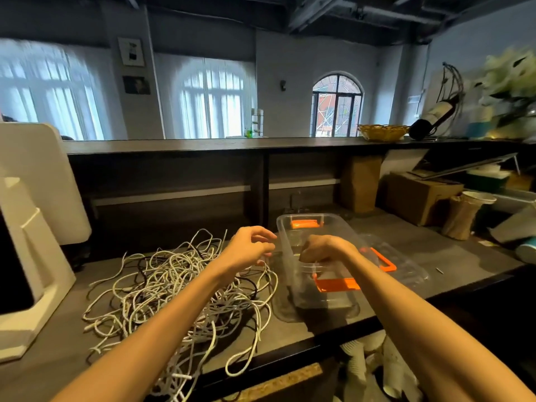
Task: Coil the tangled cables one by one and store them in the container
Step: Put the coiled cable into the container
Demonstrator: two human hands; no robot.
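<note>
Hovering side by side above the surface [406, 256], both hands sit between the cable heap and the box. The left hand [249, 248] hangs over the heap's far right edge, its fingers [265, 232] loosely curled and apart; something thin may run from them toward the other hand, but blur hides whether they pinch it. The right hand [327, 250] is over the box, fingers tucked under in a fist; I cannot tell if a strand is inside.

Below and to the left of the left fingers lies the cables [179, 291] tangle: mostly white cords with a few dark ones threaded through, thin, limp and round, looping every way with no single long axis, a few loops trailing toward the near edge. The left hand is plainly the nearer one to it.

Under the right fingers stands the box [290, 227], clear, hard plastic, rectangular with rounded corners and orange latches, its long side running away from the person. It looks empty. Its clear lid [406, 265] lies just right of it.
</note>
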